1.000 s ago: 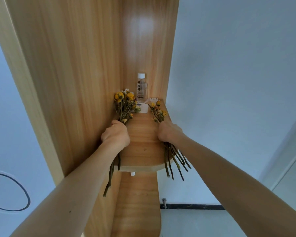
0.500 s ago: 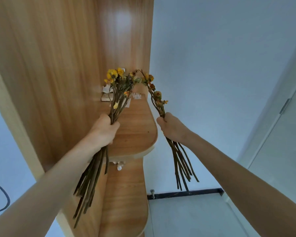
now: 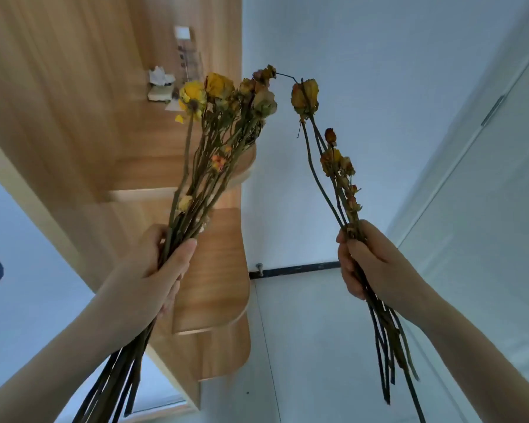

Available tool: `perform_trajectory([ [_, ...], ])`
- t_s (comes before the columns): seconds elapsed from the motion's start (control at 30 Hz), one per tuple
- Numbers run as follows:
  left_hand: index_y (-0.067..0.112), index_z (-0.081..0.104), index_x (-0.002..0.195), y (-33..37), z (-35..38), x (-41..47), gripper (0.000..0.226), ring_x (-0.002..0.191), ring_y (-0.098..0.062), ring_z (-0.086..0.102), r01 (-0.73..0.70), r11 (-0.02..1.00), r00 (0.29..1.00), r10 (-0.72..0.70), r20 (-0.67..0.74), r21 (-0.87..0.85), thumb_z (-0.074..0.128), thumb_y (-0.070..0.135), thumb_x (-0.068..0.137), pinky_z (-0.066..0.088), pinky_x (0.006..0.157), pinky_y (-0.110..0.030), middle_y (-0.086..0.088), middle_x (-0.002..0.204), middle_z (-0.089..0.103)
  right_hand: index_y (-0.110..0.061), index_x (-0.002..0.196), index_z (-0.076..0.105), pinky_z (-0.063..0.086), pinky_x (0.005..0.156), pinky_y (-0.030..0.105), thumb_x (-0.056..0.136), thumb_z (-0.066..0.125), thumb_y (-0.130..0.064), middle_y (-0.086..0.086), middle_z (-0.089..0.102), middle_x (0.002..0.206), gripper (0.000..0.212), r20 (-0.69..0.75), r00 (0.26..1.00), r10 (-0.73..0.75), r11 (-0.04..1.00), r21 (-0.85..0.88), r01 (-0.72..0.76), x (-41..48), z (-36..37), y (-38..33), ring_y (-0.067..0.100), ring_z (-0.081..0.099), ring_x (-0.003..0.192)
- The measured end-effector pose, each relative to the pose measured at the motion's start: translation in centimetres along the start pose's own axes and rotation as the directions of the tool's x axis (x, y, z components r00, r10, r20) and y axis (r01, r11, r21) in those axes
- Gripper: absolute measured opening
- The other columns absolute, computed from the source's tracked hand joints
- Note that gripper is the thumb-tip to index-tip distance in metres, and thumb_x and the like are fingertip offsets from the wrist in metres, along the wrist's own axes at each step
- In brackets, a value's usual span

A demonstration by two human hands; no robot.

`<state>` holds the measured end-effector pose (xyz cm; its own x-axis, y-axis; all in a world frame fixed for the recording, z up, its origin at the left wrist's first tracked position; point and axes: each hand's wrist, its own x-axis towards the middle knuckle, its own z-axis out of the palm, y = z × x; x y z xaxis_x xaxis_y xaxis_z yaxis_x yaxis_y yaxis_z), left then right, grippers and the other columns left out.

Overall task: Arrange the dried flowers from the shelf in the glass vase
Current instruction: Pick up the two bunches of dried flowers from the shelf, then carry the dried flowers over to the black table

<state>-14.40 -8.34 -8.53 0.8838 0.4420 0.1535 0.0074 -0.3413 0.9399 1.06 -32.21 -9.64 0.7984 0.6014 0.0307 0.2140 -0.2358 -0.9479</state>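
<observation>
The left hand (image 3: 153, 270) has its fingers curled round the larger bunch (image 3: 214, 141) of dried flowers, in front of the wooden shelf (image 3: 214, 270), heads up-right, stems down-left. The right hand (image 3: 370, 264) grips the smaller bunch (image 3: 333, 166), heads leaning up-left; the 2 bunches' tops nearly meet

Shelf (image 3: 147, 160) behind left flower bunch (image 3: 217, 161)

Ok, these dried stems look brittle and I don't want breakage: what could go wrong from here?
The tops of the left bunch and right bunch seem hooked by one thin bent stem; pulling them apart could snap a head. The left bunch looks close to the shelf edge and could brush it. Loose stem ends hang below the right hand and could catch something.
</observation>
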Motion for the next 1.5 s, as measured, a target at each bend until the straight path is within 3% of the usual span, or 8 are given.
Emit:
perform_trajectory([
  [0.1, 0.014, 0.042, 0.077, -2.5, 0.6, -3.5, 0.019, 0.027, -0.011, 0.027, 0.087, 0.996, 0.996, -0.088, 0.022, 0.023, 0.049, 0.027, 0.090, 0.027, 0.031, -0.017, 0.004, 0.037, 0.032, -0.012, 0.090, 0.046, 0.034, 0.037, 0.020, 0.094, 0.030, -0.002, -0.002, 0.044, 0.055, 0.020, 0.012, 0.998, 0.057, 0.998, 0.008, -0.057, -3.2, 0.6, 2.9, 0.013, 0.037, 0.037],
  [0.2, 0.026, 0.045, 0.075, -4.7, 1.4, -6.3, 0.015, 0.032, -0.012, 0.029, 0.157, 0.984, 0.984, -0.163, 0.066, 0.084, 0.051, 0.026, 0.090, 0.028, 0.034, -0.022, 0.002, 0.043, 0.034, -0.011, 0.088, 0.047, 0.030, 0.036, 0.018, 0.093, 0.030, 0.001, -0.003, 0.039, 0.054, 0.022, 0.004, 0.993, 0.118, 0.991, 0.058, -0.118, -6.0, 1.7, 5.5, 0.010, 0.033, 0.037],
  [0.37, 0.039, 0.044, 0.074, -8.4, 2.6, -9.6, 0.019, 0.036, -0.007, 0.034, 0.249, 0.955, 0.943, -0.276, 0.183, 0.161, 0.050, 0.031, 0.090, 0.032, 0.037, -0.022, 0.004, 0.043, 0.041, -0.006, 0.086, 0.044, 0.028, 0.037, 0.015, 0.098, 0.035, -0.006, -0.005, 0.036, 0.053, 0.015, 0.043, 0.971, 0.234, 0.968, 0.081, -0.237, -9.7, 3.6, 9.6, 0.007, 0.028, 0.039],
  [0.57, 0.027, 0.047, 0.087, -15.2, 3.3, -10.0, 0.008, 0.038, -0.004, 0.044, 0.293, 0.906, 0.907, -0.364, 0.210, 0.306, 0.052, 0.024, 0.092, 0.035, 0.037, -0.016, 0.007, 0.047, 0.053, 0.001, 0.085, 0.036, 0.026, 0.037, 0.017, 0.099, 0.038, -0.010, -0.002, 0.033, 0.056, 0.018, 0.066, 0.907, 0.416, 0.908, 0.020, -0.418, -10.9, 5.7, 14.4, 0.009, 0.025, 0.043],
  [0.67, 0.025, 0.048, 0.091, -18.5, 3.5, -10.3, 0.005, 0.039, -0.005, 0.042, 0.350, 0.870, 0.872, -0.438, 0.219, 0.347, 0.053, 0.027, 0.092, 0.035, 0.038, -0.020, 0.005, 0.046, 0.045, -0.007, 0.081, 0.036, 0.025, 0.038, 0.019, 0.098, 0.038, -0.013, -0.004, 0.033, 0.057, 0.018, 0.091, 0.864, 0.495, 0.868, -0.023, -0.496, -11.3, 6.8, 16.2, 0.010, 0.025, 0.045],
  [0.9, 0.024, 0.048, 0.093, -23.4, 3.1, -12.3, 0.006, 0.043, -0.007, 0.040, 0.420, 0.827, 0.785, -0.538, 0.308, 0.374, 0.052, 0.028, 0.092, 0.034, 0.040, -0.021, 0.004, 0.056, 0.047, -0.018, 0.077, 0.038, 0.026, 0.038, 0.017, 0.098, 0.038, -0.022, -0.010, 0.035, 0.053, 0.021, 0.089, 0.753, 0.652, 0.757, -0.124, -0.641, -13.8, 8.9, 19.6, 0.006, 0.027, 0.041],
  [1.17, 0.021, 0.047, 0.088, -24.6, 3.7, -12.7, 0.007, 0.045, -0.010, 0.039, 0.433, 0.817, 0.719, -0.568, 0.401, 0.382, 0.050, 0.026, 0.093, 0.035, 0.040, -0.023, 0.000, 0.058, 0.045, -0.015, 0.080, 0.040, 0.026, 0.039, 0.018, 0.098, 0.036, -0.021, -0.005, 0.036, 0.058, 0.020, -0.009, 0.673, 0.739, 0.671, -0.067, -0.738, -17.1, 11.2, 21.3, 0.005, 0.027, 0.042],
  [1.5, 0.013, 0.043, 0.086, -23.8, 5.9, -10.8, 0.012, 0.037, -0.009, 0.029, 0.551, 0.769, 0.622, -0.637, 0.454, 0.325, 0.047, 0.020, 0.095, 0.027, 0.033, -0.021, -0.002, 0.056, 0.037, -0.015, 0.081, 0.042, 0.026, 0.041, 0.021, 0.097, 0.038, -0.022, -0.003, 0.039, 0.059, 0.019, -0.115, 0.575, 0.810, 0.585, 0.080, -0.807, -20.7, 10.0, 23.6, 0.008, 0.029, 0.047],
])
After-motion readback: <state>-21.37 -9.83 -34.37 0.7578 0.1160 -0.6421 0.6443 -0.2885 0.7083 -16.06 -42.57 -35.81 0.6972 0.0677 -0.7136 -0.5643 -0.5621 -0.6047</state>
